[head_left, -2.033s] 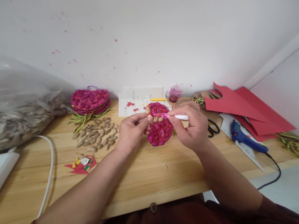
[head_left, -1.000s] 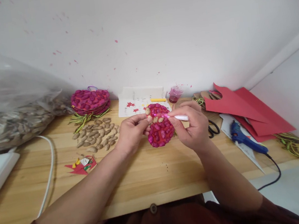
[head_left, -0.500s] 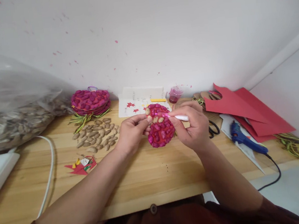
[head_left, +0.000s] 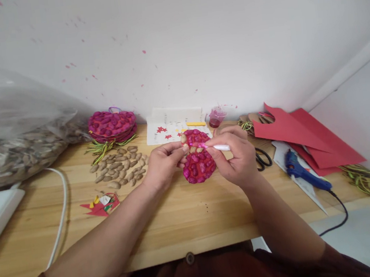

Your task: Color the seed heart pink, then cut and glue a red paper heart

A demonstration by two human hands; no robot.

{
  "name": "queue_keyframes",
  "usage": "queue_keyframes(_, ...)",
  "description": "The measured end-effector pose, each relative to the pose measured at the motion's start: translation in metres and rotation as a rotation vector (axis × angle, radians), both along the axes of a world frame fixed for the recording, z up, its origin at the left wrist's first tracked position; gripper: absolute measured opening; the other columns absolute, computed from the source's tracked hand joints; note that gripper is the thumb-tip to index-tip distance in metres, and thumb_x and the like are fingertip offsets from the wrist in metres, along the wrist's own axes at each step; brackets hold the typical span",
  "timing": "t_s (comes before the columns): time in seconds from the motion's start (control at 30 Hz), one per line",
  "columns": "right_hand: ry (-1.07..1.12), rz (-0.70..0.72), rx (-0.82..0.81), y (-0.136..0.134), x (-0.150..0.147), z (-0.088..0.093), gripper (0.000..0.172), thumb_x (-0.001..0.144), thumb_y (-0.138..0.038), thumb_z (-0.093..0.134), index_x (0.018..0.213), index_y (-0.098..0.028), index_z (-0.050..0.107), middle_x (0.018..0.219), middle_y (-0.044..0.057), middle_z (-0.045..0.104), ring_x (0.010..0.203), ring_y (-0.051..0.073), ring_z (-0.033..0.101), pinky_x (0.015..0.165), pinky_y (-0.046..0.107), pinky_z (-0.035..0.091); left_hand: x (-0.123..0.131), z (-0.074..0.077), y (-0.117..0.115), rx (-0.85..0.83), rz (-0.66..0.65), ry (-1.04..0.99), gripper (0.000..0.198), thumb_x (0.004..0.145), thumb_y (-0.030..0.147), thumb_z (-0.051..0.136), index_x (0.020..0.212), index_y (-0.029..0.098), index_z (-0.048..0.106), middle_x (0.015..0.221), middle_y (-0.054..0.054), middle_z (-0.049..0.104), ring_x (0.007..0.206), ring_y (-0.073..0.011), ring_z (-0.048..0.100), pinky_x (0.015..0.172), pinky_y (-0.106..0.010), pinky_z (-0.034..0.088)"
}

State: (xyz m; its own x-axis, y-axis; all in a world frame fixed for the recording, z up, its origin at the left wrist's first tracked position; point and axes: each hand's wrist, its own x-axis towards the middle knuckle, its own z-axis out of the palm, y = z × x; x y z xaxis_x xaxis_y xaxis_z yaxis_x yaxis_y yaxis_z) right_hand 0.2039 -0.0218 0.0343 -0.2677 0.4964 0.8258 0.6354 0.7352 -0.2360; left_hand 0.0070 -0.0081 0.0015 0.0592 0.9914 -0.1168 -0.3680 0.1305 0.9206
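The magenta piece (head_left: 195, 158) is partly hidden by the left hand (head_left: 167, 163) pinching it. Angled inward, the right hand (head_left: 236, 155) grasps a brush (head_left: 221, 148).

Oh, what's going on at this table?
A person's left hand grips the left edge of a pink peanut-covered piece. The right hand holds a white-handled tool, probably a brush, with its pink tip at the piece. Most nuts on it are pink; a few look tan. Loose peanuts lie to the left, and a cup of dark pink liquid stands behind.
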Motion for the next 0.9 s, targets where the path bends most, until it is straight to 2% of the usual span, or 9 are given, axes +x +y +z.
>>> queue_keyframes(0.2,0.039,-0.022,0.025,-0.0020,-0.0015,0.0012,0.009,0.088,-0.018,0.071,0.095,-0.024,0.072,0.084,0.003,0.075,0.088,0.023,0.066,0.084,0.042,0.053,-0.0006,-0.0004,-0.0010,0.133,0.003,0.163,0.039,0.067,0.044,0.089,0.089,0.013,0.080,0.061,-0.001,0.066,0.051,-0.0109,0.055,0.052,-0.024,0.048)
queue_keyframes(0.43,0.074,-0.054,0.040,-0.0052,-0.0030,0.0017,0.009,0.090,-0.018,0.070,0.097,-0.024,0.072,0.083,0.003,0.073,0.089,0.022,0.065,0.084,0.042,0.053,0.0014,0.0000,-0.0050,0.290,0.037,0.302,0.038,0.074,0.041,0.082,0.097,0.012,0.082,0.063,0.000,0.064,0.054,-0.0100,0.051,0.054,-0.023,0.046)
queue_keyframes(0.63,0.024,-0.053,-0.008,-0.0072,-0.0042,0.0018,0.005,0.090,-0.020,0.069,0.094,-0.024,0.071,0.084,0.003,0.073,0.087,0.022,0.065,0.082,0.042,0.051,0.0014,-0.0021,-0.0029,0.274,0.049,0.313,0.039,0.073,0.042,0.081,0.097,0.012,0.081,0.062,0.000,0.063,0.053,-0.0111,0.053,0.053,-0.024,0.047)
queue_keyframes(0.9,0.101,-0.044,-0.020,-0.0029,-0.0011,0.0003,0.010,0.091,-0.019,0.070,0.099,-0.025,0.073,0.088,0.003,0.073,0.089,0.022,0.066,0.084,0.043,0.053,0.0009,-0.0010,-0.0020,0.282,0.009,0.302,0.041,0.070,0.036,0.082,0.103,0.011,0.082,0.065,0.000,0.066,0.055,-0.0091,0.053,0.055,-0.022,0.046)
